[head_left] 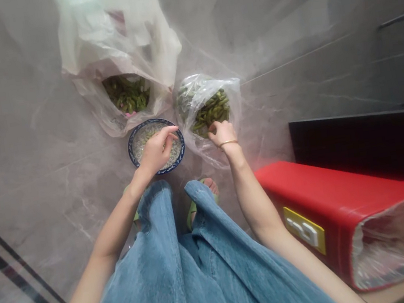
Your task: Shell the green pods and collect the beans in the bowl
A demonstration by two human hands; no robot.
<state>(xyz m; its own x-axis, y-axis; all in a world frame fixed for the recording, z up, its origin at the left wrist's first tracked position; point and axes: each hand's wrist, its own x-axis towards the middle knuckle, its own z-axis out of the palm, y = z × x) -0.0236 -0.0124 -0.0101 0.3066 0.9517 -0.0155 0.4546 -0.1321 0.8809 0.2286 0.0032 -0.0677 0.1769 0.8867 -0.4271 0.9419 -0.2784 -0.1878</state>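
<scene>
My left hand (159, 150) is over a white bowl with a blue patterned rim (132, 157). Its fingers are loosely bent and apart, with nothing visible between them. A few small pale-green pieces show in the bowl, partly hidden by the hand. On the right, a clear plastic bag (235, 93) lies open with many green bean pods (214, 109) inside. My right hand (222, 133), a thin bracelet at its wrist, reaches to the bag's near edge. Its thumb and fingers close at the pods there; the fingertips are partly hidden.
Behind the bowl stands a larger white plastic bag (112, 38), holding leafy-looking green pods (128, 94). A red box-like bin (314, 188) with a plastic liner is close on my right, beside a dark panel (368, 147). Grey marbled floor (34, 146) lies beneath.
</scene>
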